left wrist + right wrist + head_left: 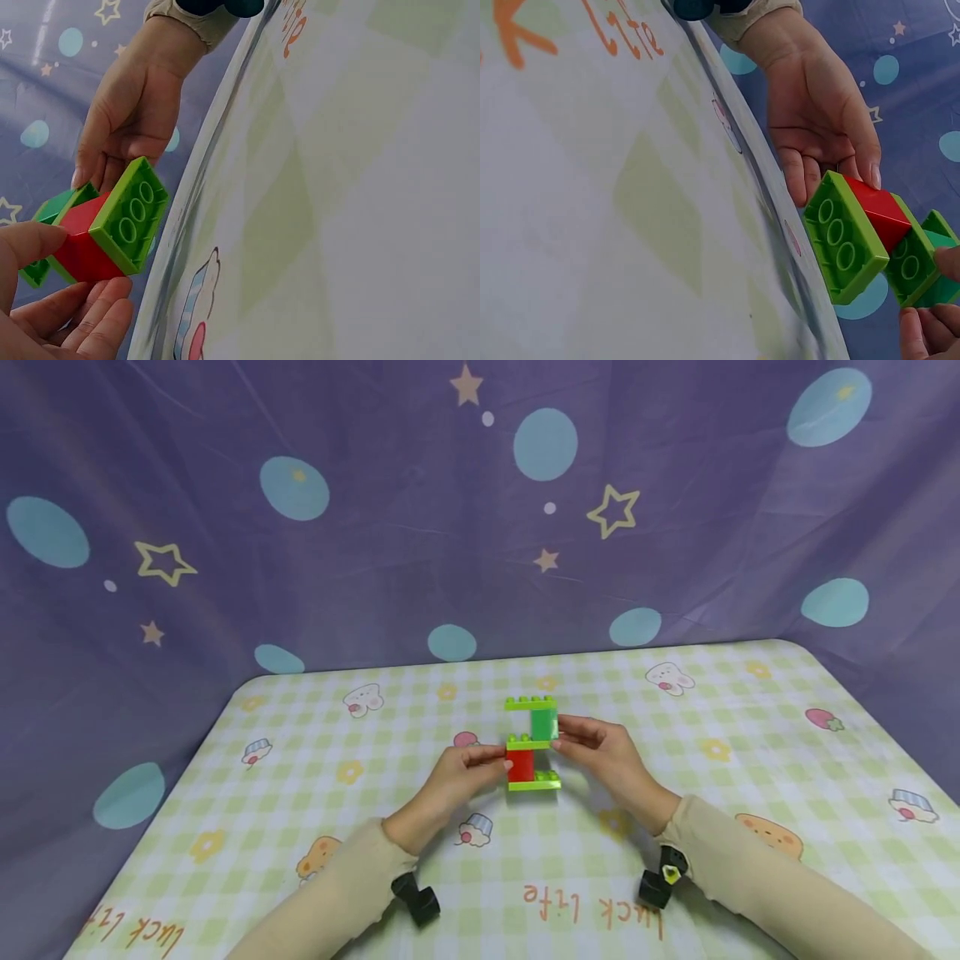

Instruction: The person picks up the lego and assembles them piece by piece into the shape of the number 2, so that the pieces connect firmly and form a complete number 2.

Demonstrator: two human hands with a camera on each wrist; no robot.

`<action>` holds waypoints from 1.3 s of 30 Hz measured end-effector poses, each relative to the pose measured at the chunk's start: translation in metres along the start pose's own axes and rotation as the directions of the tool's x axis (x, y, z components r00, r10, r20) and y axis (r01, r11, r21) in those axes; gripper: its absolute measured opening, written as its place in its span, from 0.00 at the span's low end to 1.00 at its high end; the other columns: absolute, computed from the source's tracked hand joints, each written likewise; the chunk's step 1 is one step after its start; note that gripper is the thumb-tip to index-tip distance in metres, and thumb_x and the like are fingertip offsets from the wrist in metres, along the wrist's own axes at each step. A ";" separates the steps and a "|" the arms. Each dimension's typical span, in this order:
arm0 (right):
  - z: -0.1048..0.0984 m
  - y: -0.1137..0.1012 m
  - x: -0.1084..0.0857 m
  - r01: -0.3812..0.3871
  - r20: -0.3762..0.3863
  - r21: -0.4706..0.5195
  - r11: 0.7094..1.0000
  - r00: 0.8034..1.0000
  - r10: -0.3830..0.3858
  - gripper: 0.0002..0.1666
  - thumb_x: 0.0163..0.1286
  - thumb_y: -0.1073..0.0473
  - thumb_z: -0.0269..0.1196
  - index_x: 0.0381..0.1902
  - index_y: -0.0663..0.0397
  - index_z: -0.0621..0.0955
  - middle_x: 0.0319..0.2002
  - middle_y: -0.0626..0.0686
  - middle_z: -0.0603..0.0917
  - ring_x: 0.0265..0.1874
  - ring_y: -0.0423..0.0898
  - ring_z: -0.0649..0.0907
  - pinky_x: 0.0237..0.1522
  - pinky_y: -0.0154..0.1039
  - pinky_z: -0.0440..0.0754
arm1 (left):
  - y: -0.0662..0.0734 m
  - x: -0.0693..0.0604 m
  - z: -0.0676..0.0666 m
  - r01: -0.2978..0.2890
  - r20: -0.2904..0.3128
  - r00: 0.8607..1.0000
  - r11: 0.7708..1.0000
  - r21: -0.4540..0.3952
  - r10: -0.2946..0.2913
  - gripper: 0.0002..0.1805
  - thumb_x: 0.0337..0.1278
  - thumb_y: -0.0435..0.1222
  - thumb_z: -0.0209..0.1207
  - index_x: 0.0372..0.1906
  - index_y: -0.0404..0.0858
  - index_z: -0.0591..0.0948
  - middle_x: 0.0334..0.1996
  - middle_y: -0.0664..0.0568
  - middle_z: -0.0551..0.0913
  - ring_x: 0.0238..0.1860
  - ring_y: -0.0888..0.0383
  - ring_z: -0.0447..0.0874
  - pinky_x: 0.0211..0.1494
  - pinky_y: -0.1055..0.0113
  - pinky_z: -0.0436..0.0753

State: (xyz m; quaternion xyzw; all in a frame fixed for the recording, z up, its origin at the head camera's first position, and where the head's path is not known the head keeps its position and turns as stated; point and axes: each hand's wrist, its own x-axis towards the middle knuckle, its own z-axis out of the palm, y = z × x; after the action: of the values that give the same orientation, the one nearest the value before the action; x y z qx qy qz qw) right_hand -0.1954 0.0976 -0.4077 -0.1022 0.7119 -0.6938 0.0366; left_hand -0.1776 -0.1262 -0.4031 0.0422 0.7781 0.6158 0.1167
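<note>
Both hands hold one small stack of toy building blocks. It has three lime-green plates, with the top plate (529,704) and bottom plate (536,785) running level. A red block (520,766) joins the lower two plates at the left; a darker green block (543,724) joins the upper two at the right. My left hand (459,778) pinches the red block between thumb and fingers. At the stack's right side, my right hand (611,762) pinches the green block. The bottom plate's hollow underside (139,214) shows in both wrist views, so the stack is off the table.
A table with a green-and-white checked cloth (360,810) lies beneath the hands, printed with cupcakes, flowers and bunnies. Behind it hangs a purple curtain (390,568) with stars and blue ovals. Dark camera mounts (417,900) sit at both wrists.
</note>
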 end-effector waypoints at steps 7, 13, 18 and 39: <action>0.000 0.002 0.000 -0.002 0.015 -0.024 1.000 1.000 0.002 0.26 0.61 0.69 0.64 0.56 0.73 0.75 0.51 0.68 0.80 0.40 0.36 0.83 0.43 0.29 0.80 | -0.003 0.003 0.004 0.030 -0.018 0.999 0.998 -0.055 -0.031 0.18 0.57 0.34 0.60 0.50 0.27 0.81 0.44 0.40 0.84 0.37 0.61 0.83 0.48 0.63 0.81; 0.000 0.005 0.002 -0.012 0.010 -0.047 0.999 1.000 0.012 0.25 0.61 0.68 0.65 0.55 0.73 0.75 0.49 0.67 0.80 0.39 0.35 0.83 0.43 0.28 0.79 | -0.004 0.006 0.005 0.016 -0.035 0.999 0.999 -0.050 -0.018 0.20 0.58 0.32 0.60 0.54 0.27 0.78 0.46 0.39 0.83 0.38 0.60 0.83 0.46 0.64 0.82; 0.000 0.008 0.004 -0.030 0.017 -0.048 0.998 0.999 0.030 0.24 0.62 0.67 0.64 0.55 0.72 0.76 0.51 0.66 0.80 0.43 0.42 0.83 0.44 0.29 0.79 | -0.005 0.009 0.005 0.003 -0.057 0.998 0.998 -0.059 -0.007 0.21 0.56 0.29 0.61 0.55 0.27 0.78 0.46 0.40 0.82 0.41 0.58 0.82 0.43 0.68 0.82; 0.001 0.016 0.013 -0.178 0.003 -0.054 0.983 0.984 0.178 0.23 0.62 0.64 0.64 0.54 0.70 0.77 0.49 0.64 0.82 0.42 0.44 0.84 0.45 0.33 0.80 | -0.010 0.016 0.002 0.005 -0.058 0.998 0.998 -0.063 -0.008 0.20 0.56 0.28 0.60 0.54 0.26 0.78 0.48 0.37 0.81 0.40 0.60 0.82 0.43 0.64 0.83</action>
State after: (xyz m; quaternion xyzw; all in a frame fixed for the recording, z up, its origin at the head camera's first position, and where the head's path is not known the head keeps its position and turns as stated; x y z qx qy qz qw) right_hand -0.2090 0.0941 -0.4225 -0.0420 0.7365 -0.6679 0.0987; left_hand -0.1922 -0.1230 -0.4153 0.0180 0.7617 0.6404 0.0970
